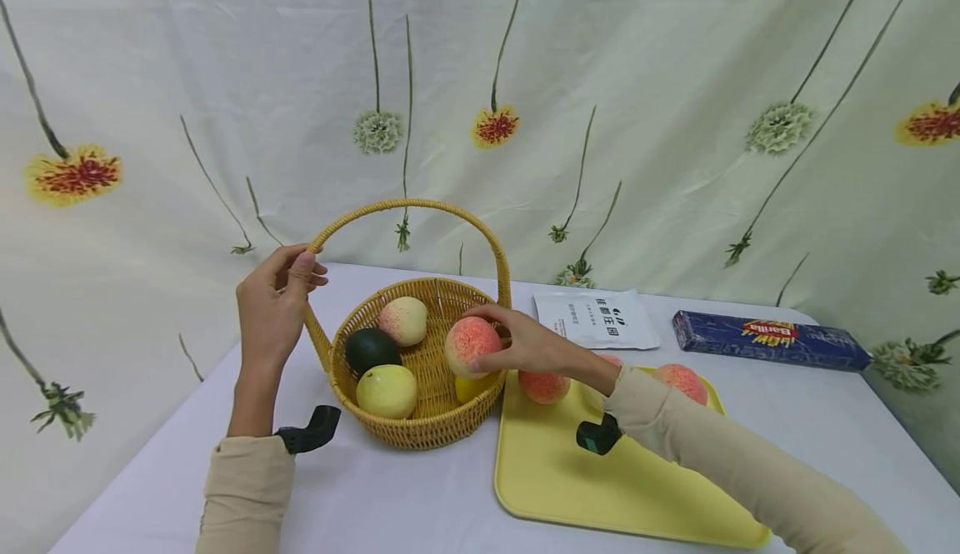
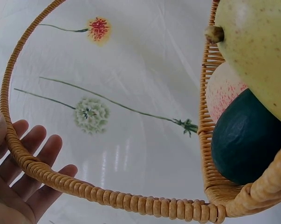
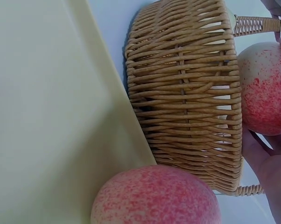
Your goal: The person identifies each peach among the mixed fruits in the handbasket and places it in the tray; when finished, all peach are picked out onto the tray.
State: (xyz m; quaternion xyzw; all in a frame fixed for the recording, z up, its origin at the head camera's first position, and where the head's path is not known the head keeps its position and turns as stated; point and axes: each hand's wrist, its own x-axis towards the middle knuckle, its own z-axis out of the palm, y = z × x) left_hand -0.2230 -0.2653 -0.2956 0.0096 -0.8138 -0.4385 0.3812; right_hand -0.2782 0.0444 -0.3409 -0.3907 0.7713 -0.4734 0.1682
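Observation:
A wicker basket [image 1: 420, 421] with a tall hoop handle [image 1: 408, 204] stands on the white table. My left hand [image 1: 303, 262] holds the left side of the handle [image 2: 84, 186] between thumb and fingers [image 2: 42, 154]. My right hand [image 1: 487, 339] grips a pink speckled peach [image 1: 468, 344] just above the basket's right rim; the same peach [image 3: 266, 88] shows beside the basket wall [image 3: 191, 93]. Inside lie a pale peach [image 1: 402, 319], a dark green fruit [image 1: 371, 348], a yellow pear [image 1: 387, 390] and a yellow fruit [image 1: 471, 389], half hidden.
A yellow tray [image 1: 600, 471] lies right of the basket with two pink peaches [image 1: 543, 387] [image 1: 681, 381] on it. Behind it lie a white packet [image 1: 597, 319] and a blue pasta box [image 1: 768, 339]. A flowered cloth hangs behind the table.

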